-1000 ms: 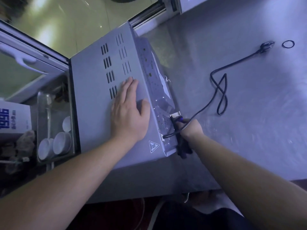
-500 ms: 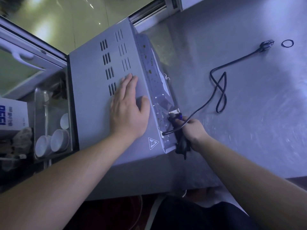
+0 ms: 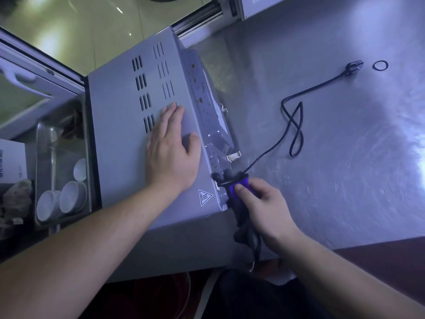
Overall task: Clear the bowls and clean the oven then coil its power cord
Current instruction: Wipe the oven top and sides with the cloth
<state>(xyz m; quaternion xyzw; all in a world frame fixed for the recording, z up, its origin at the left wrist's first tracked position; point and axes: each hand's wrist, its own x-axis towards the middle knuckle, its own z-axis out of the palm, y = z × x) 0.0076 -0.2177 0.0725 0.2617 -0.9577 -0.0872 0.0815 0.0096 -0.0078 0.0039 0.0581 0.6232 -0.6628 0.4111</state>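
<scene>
Cleaning looks to be the step in hand: the right hand (image 3: 264,203) grips a purple-handled brush (image 3: 239,187) at the oven's (image 3: 128,143) rear corner, while the left hand (image 3: 171,153) presses flat on its top. Beyond, the power cord (image 3: 296,125) trails uncoiled across the desk (image 3: 356,180); coiling it comes next.

To my right the steel counter (image 3: 345,180) lies wide and bare, crossed only by the looping power cord (image 3: 296,125) running to its plug (image 3: 354,67), with a small black ring (image 3: 380,65) just beyond it. The oven (image 3: 138,134) blocks everything to my left. My left hand (image 3: 171,153) lies flat on it; my right hand (image 3: 262,203) crowds its rear corner, gripping a brush (image 3: 239,192).
</scene>
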